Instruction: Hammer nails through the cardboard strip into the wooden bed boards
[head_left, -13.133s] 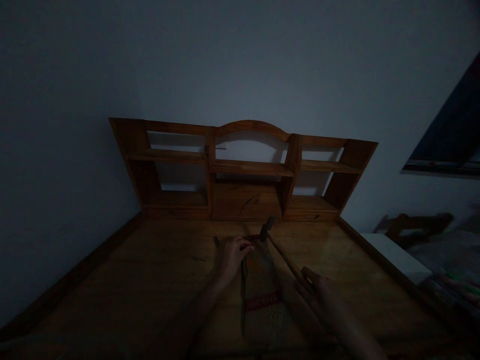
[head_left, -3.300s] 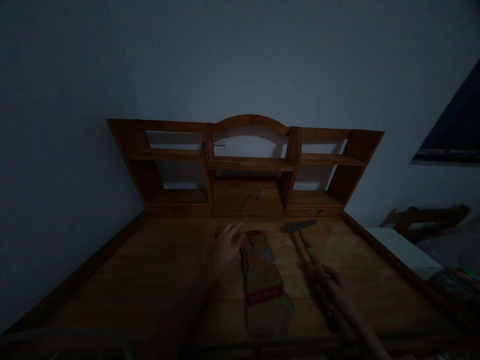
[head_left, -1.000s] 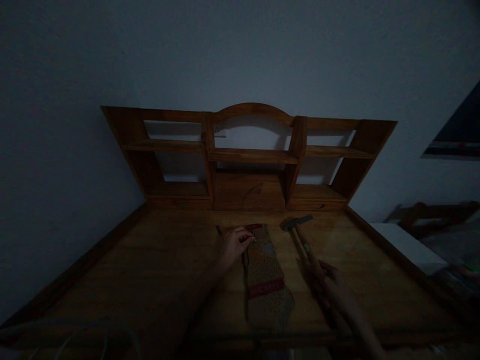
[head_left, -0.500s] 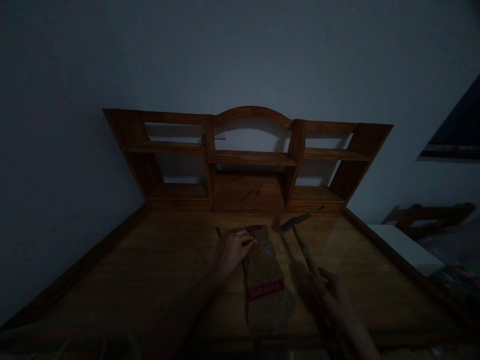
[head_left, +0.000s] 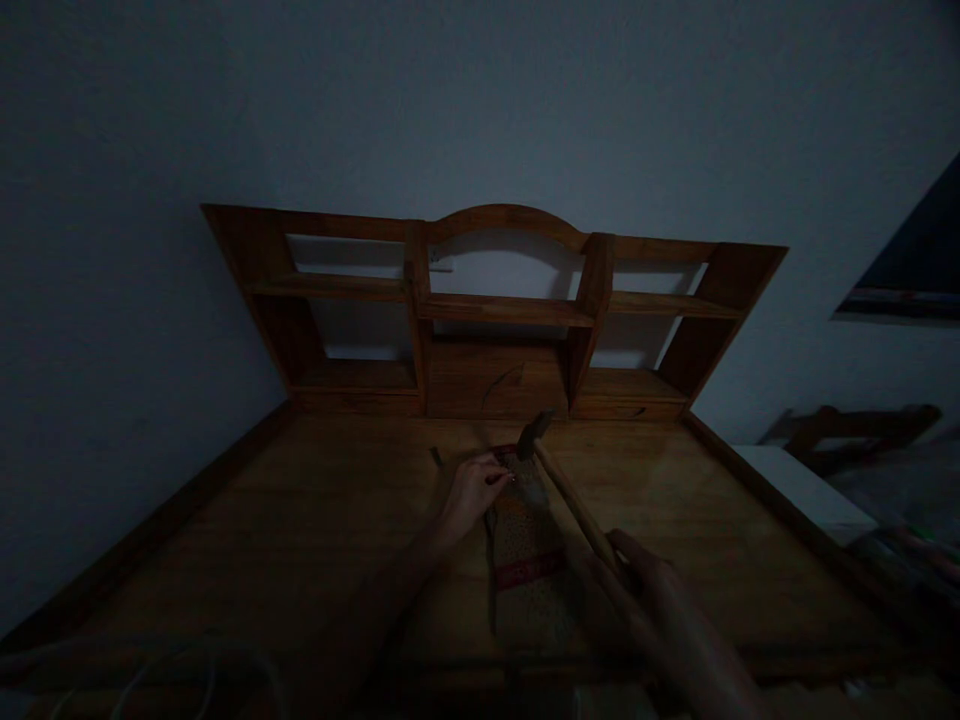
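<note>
A hammer (head_left: pixel 571 497) with a dark metal head and a long wooden handle is gripped by my right hand (head_left: pixel 651 590). Its head is tilted over the far end of a flat, speckled tan piece with red bands (head_left: pixel 521 535), which looks like a cloth or sack and lies on the wooden desk. My left hand (head_left: pixel 471 497) rests at the left side of that end, thumb and fingers pinched together. A tiny bright spot shows at the fingertips, too small to name. Dim light hides detail on both hands.
A wooden shelf unit (head_left: pixel 495 312) stands along the back of the desk (head_left: pixel 300 540), against the wall. A small dark strip (head_left: pixel 436 457) lies left of my left hand. Off to the right are a white surface (head_left: pixel 802 495) and a wooden chair back (head_left: pixel 862 430).
The hammer has swung left, its head moving from right of the speckled piece to above its far end. My right hand shifted slightly left and up; the left stayed nearly still.
</note>
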